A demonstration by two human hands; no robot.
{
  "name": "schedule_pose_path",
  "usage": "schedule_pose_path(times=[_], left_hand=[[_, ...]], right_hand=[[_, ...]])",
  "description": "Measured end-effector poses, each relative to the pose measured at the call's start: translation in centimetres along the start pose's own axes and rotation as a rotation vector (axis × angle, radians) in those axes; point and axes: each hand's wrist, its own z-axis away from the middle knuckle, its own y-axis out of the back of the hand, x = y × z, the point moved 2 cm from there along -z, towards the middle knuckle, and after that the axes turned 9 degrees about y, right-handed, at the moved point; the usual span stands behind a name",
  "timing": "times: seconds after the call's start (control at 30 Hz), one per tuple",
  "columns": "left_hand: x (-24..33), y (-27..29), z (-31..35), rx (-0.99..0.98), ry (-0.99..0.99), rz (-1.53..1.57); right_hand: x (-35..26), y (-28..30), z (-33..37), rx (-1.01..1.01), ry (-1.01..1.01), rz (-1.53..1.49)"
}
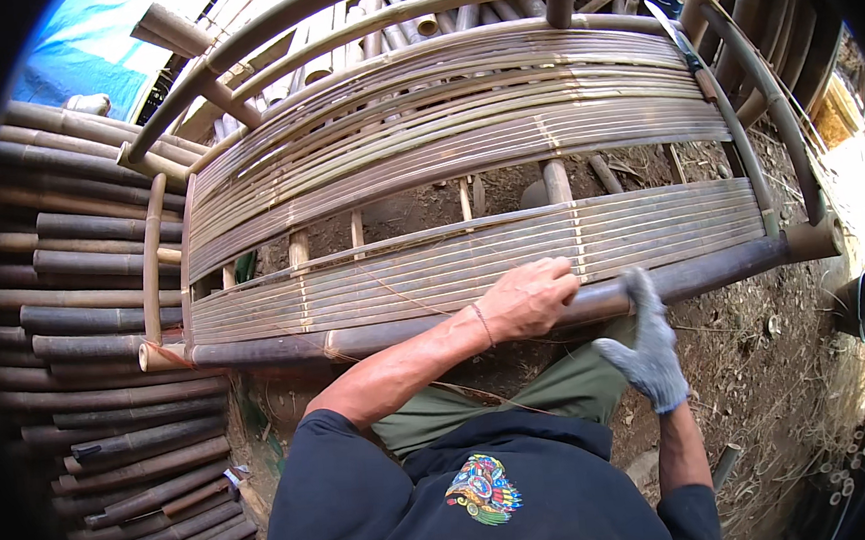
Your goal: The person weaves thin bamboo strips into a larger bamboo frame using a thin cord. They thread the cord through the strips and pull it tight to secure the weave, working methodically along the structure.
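A bamboo bench [653,272] with a slatted seat fills the middle of the view. Over its near front pole, my bare left hand [530,299] is closed, fingers curled at the edge of the slats. Whatever it may hold is hidden. A thin strand [394,289] crosses the slats left of that hand. My right hand [644,345], in a grey knit glove, is just to the right, thumb spread away from the fingers. Its fingertips reach up against the front pole, and I see nothing held there. Between the two groups of slats [444,154] runs a gap showing crosspieces and ground.
A long knife [691,59] with a wooden handle lies at the bench's far right end. Dark bamboo poles [107,343] are stacked along the left, with more cut lengths [405,21] behind the bench. Shavings litter the dirt ground [750,358] at right. A blue tarp [77,59] hangs far left.
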Motion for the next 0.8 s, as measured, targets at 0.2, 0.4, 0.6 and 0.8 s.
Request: schedule_pose_path(times=[0.2,0.4,0.6,0.8], left_hand=[[-3.9,9.6,2.2,0.269,0.081,0.104],[-11.3,10.4,10.2,0.786,0.551,-0.162],[-13.7,1.6,14.0,0.912,0.890,-0.281],[-13.9,1.6,13.0,0.932,1.120,-0.219]], right_hand=[[-2.9,1.0,-7.9,-0.514,-0.347,-0.387],[-1.6,10.4,-5.6,0.269,-0.196,-0.572],[-0.6,8.7,-1.3,0.304,-0.420,-0.304],[0.5,4.2,1.0,0.155,-0.511,-0.353]])
